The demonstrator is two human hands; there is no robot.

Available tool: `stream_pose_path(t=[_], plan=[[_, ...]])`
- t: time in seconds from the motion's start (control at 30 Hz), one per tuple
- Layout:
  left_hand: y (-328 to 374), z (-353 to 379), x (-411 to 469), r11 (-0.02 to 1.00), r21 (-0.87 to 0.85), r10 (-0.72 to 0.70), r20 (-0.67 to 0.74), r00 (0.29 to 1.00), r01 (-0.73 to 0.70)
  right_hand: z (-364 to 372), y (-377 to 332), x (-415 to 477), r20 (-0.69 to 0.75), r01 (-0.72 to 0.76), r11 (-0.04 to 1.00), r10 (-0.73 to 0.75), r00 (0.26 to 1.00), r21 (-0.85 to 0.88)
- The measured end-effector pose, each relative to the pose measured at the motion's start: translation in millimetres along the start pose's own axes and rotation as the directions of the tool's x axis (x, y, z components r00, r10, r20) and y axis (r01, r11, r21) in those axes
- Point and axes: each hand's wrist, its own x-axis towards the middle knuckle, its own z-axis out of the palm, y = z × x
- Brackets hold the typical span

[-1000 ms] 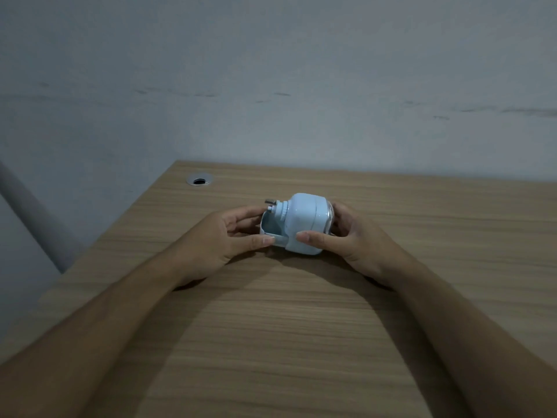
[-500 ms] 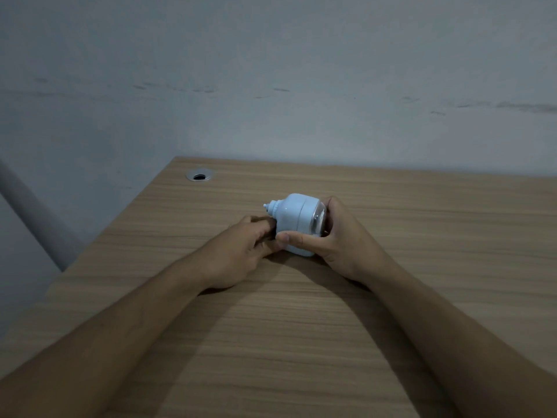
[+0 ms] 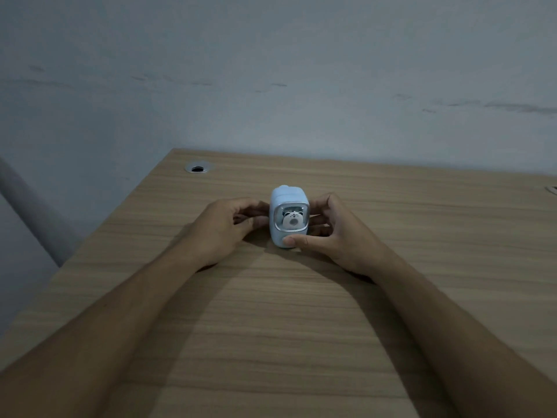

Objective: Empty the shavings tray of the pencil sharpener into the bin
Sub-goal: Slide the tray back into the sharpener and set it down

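Sharpener, pale blue and boxy, stands upright on the wooden surface near its middle, its front window facing the camera with a small cartoon bear figure behind it. No bin is in view, and the shavings tray cannot be made out as a separate part.

At the far left a grey pipe slants down past the edge of the surface, in front of the plain wall. Near the back left corner of the surface sits a round cable hole with a metal rim.

Next comes the left hand, resting on the surface just left of the sharpener. Its fingers are loosely curled, and their tips reach toward the sharpener's left side; whether they press against it cannot be told.

On the other side, the right hand also rests on the surface. Its thumb is pressed against the lower front corner of the sharpener, while its other fingers curl around the right side, so the body is pinched between them.

Both bare forearms stretch back toward the camera, throwing soft shadows on the wood.
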Motion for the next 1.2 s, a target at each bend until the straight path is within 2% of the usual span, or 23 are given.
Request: stream_pose_path(t=[0.1, 0.23, 0.37, 0.63, 0.83, 1.0, 1.2], plan=[[5.3, -2.6, -7.7, 0.999, 0.054, -0.005, 0.056, 0.998, 0.002, 1.2, -2.9, -2.8, -0.024, 0.011, 0.999, -0.012, 1.0, -0.034], [8.7, -1.1, -12.1, 0.994, -0.093, -0.057, 0.042, 0.997, 0.061, 3.9, -5.7, -7.1, -0.078, 0.035, 0.999, -0.037, 0.996, -0.024], [10.2, 3.2, -8.3, 0.99, -0.129, -0.049, 0.031, 0.998, 0.053, 2.6, -2.0, 0.0, -0.147, 0.061, 0.998, -0.059, 0.987, 0.016], [-8.4, 14.9, 62.6, 0.986, -0.159, -0.051, -0.014, 0.999, 0.048, -7.7, 13.2, 83.8, -0.188, 0.112, 0.994, -0.112, 0.976, -0.01], [-28.4, 17.3, 134.3, 0.996, -0.081, -0.043, -0.023, 0.999, 0.041, -19.1, 33.1, 149.6, -0.226, 0.138, 0.982, -0.166, 0.96, -0.132], [-43.0, 23.8, 191.8, 0.998, 0.066, 0.014, -0.065, 0.998, -0.01, -31.1, 45.1, 193.4, -0.235, 0.141, 0.96, -0.199, 0.951, -0.243], [-57.8, 29.3, 225.9, 0.991, 0.131, 0.042, -0.024, 0.999, -0.039, -37.8, 55.3, 222.5, -0.192, 0.078, 0.941, -0.148, 0.97, -0.329]])
